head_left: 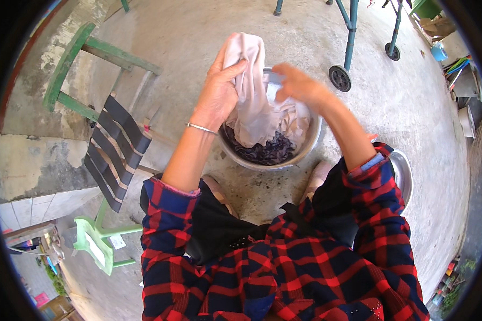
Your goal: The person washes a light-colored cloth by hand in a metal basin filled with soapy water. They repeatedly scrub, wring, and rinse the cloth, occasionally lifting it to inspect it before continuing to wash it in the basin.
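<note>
A pale pink wet cloth hangs from my left hand, which is closed on its upper end with the thumb across the front. Its lower part spreads into a round metal basin on the floor between my feet. Dark, bunched fabric lies at the near side inside the basin. Over the basin's far right side is my right hand, slightly blurred, its fingers apart and nothing seen in them. Part of the basin's far interior is hidden behind my hands and the cloth.
A green wooden chair with dark straps stands at left, near a light green plastic stool. Another metal basin sits by my right knee. Blue-green legs with black wheels stand far right on the concrete floor.
</note>
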A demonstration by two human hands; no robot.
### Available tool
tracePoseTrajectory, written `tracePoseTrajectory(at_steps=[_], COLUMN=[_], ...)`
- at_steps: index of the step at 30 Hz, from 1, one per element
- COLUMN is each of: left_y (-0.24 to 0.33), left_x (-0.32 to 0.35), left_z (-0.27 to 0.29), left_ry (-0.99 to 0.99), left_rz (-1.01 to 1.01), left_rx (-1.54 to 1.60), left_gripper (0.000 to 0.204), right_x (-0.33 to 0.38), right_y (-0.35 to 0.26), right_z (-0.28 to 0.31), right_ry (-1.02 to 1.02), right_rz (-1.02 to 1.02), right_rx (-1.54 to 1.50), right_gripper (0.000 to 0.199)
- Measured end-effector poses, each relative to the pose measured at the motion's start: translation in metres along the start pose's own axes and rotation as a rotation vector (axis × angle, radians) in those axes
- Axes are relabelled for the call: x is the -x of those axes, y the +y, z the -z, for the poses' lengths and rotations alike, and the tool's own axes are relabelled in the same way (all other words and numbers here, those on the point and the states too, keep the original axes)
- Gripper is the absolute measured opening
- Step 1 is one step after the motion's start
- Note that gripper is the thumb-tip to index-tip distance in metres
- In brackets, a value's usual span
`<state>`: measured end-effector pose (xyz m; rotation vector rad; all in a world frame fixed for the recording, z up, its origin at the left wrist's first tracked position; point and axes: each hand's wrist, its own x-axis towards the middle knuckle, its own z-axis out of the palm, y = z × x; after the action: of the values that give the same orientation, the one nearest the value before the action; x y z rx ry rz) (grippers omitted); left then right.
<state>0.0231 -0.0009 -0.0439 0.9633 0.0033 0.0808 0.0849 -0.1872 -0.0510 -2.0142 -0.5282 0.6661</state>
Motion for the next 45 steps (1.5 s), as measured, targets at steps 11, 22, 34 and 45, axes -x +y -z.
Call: tracePoseTrajectory(at_steps=[11, 22, 34, 45], left_y=[0.024, -0.069, -0.005, 0.024], left_x=[-0.006, -0.001, 0.000, 0.004], left_z=[0.034, 0.041, 0.024, 0.014], left_ry=[0.324, 0.060, 0.181, 0.189], left_rz=[0.090, 0.428, 0.479, 0.316], left_rx=[0.498, 0.461, 0.361, 0.393], left_gripper=[0.044, 0.025, 0.023, 0.020], right_x=[-0.003, 0.020, -0.002, -0.003], right_y=[0.000, -0.039, -0.005, 0.050], right_z=[-0.047, -0.091, -0.007, -0.007], right_ry=[0.227, 0.453, -0.029, -0.275], right_rz=[0.065, 0.476, 0.020, -0.095], right_rx=[-0.890, 0.510, -0.329, 0.594], right_gripper=[0.032, 0.022, 0.049, 0.036])
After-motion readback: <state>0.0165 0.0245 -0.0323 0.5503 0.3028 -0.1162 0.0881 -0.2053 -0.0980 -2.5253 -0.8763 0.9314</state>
